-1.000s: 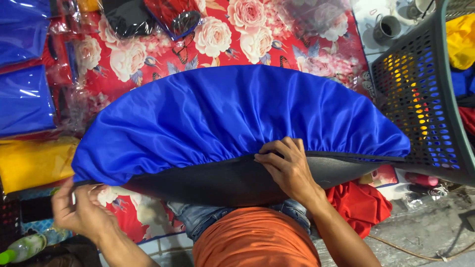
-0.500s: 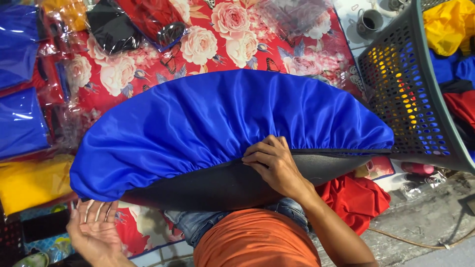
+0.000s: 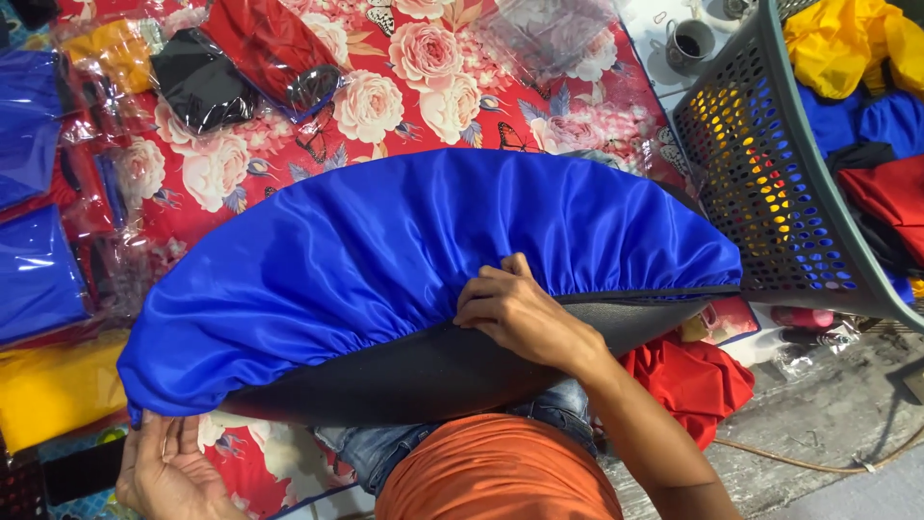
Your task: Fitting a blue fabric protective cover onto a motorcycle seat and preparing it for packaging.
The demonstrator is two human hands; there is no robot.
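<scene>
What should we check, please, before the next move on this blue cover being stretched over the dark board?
1. Right hand on the gathered edge of the blue cover: ok.
2. Left hand at the cover's left end: ok, though whether it grips cannot be told.
3. Cover over the board's top: ok, smooth with light creases.
4. Dark board underside covered: not ok, it shows bare.
5. Cover's far edge seated: cannot tell, hidden.
6. Grey basket apart from the cover's right end: cannot tell; they look very close.

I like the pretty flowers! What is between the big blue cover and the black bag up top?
In the head view, only the red rose-patterned cloth lies between the blue cover and the bagged black fabric; that stretch is otherwise bare.
</scene>
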